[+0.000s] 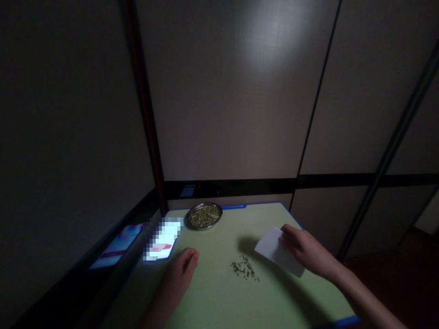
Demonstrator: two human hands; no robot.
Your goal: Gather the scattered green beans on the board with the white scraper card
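My right hand [302, 249] grips a white piece of paper or thin card [274, 251] by its upper edge, fingers behind it, tilted above the table. Just left of the paper, a loose scatter of small dark and pale seeds [244, 268] lies on the pale green tabletop [219, 292]. Fingers curled in, my left hand [183, 269] is closed near the table's left side; whatever may be inside it is hidden. Farther back, a round metal plate [205, 216] holds many greenish seeds or beans spread over its bottom.
A phone with a lit screen [164, 238], partly pixelated, stands at the table's left edge. Its glow reflects in a dark glossy surface [118, 246] beside it. Tall cabinet panels [233, 100] rise directly behind the table. The room is dim.
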